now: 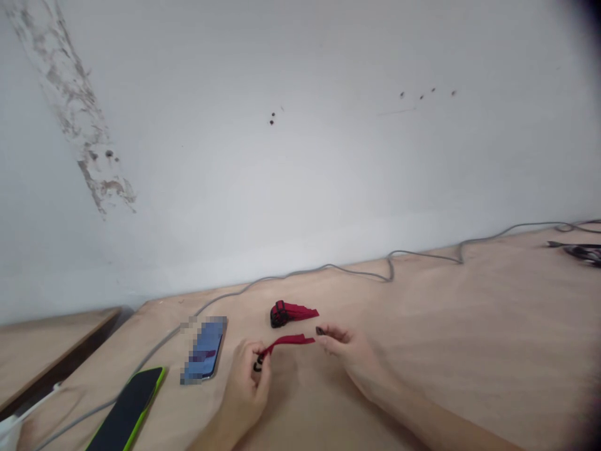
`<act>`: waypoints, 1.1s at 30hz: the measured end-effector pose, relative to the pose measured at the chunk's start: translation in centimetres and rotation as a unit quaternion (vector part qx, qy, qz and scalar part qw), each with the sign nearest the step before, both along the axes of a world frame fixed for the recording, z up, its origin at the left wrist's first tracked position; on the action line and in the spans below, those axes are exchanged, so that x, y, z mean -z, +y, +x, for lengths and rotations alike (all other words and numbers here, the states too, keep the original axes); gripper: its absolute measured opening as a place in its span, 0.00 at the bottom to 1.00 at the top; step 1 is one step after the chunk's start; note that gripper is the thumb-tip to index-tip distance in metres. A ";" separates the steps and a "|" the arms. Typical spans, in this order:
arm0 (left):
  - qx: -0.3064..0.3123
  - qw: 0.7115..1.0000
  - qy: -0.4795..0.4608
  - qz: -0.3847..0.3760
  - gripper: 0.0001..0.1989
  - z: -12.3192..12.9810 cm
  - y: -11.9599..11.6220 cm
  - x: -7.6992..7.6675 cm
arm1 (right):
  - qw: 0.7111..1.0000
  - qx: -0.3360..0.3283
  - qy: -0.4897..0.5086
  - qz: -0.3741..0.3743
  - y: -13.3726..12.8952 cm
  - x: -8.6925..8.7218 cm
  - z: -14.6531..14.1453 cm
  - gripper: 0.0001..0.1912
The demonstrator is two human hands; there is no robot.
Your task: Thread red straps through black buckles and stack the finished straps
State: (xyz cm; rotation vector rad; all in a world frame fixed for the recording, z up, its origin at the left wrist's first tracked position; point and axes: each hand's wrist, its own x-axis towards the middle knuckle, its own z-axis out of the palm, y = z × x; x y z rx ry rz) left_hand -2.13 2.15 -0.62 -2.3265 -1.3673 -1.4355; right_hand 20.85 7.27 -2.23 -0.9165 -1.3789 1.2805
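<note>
A red strap (291, 340) stretches to the right from my left hand (248, 374), whose thumb and fingers are closed on its near end. A black buckle-like fitting (258, 362) shows between those fingers, partly hidden. My right hand (342, 346) pinches a small black piece (320, 331) just beyond the strap's free end; the piece and the strap look apart. Farther back on the table lies a bundle of red straps (297, 311) with black fittings (278, 313) gathered at its left end.
To the left lie a phone with a lit screen (205, 351) and a dark phone in a green case (129, 410). A grey cable (328, 266) runs along the wall and past the phones. Dark coiled cables (585, 252) sit at the far right of the wooden table (446, 326).
</note>
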 end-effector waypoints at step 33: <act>0.162 0.974 -0.029 -0.158 0.10 1.7 -2.7 0.8 | 0.977 -0.207 -0.028 0.032 -2.3 -1.2 0.4 0.12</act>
